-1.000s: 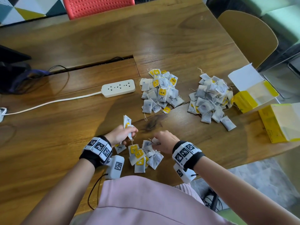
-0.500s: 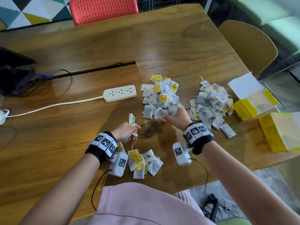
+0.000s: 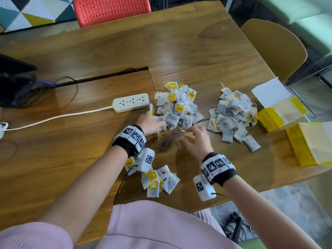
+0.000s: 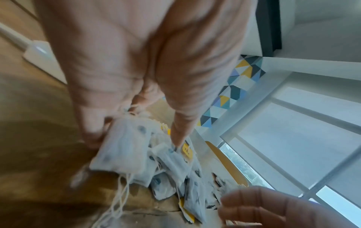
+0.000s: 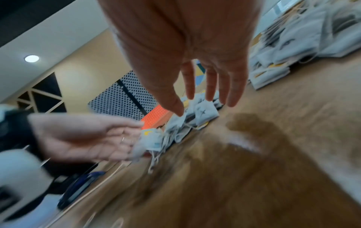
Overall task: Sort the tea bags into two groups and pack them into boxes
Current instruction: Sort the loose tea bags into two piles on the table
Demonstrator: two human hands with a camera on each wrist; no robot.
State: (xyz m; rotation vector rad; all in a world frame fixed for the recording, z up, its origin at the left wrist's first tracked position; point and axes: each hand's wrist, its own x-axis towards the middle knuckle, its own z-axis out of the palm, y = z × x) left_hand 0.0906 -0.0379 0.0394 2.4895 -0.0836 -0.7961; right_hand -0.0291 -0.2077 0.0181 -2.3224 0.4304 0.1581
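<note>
Three heaps of tea bags lie on the wooden table (image 3: 107, 45): a middle pile (image 3: 177, 106) with X marks and yellow tags, a right pile (image 3: 231, 115), and a small near pile (image 3: 158, 178) by my body. My left hand (image 3: 150, 122) (image 4: 134, 140) reaches the middle pile's left front corner and pinches a tea bag (image 4: 123, 151) at its fingertips, strings dangling. My right hand (image 3: 194, 139) (image 5: 205, 108) hovers empty, fingers spread, just in front of the middle pile (image 5: 203, 114). Both wrist views are blurred.
Two open yellow boxes stand at the right edge, one (image 3: 276, 112) behind the other (image 3: 310, 142). A white power strip (image 3: 131, 102) with its cable lies left of the middle pile. A red chair (image 3: 111, 9) and a tan chair (image 3: 274, 47) border the table.
My left hand carried its tea bag forward from near my body to the middle pile. My right hand let its bag go at that pile and drew back, now spread and empty.
</note>
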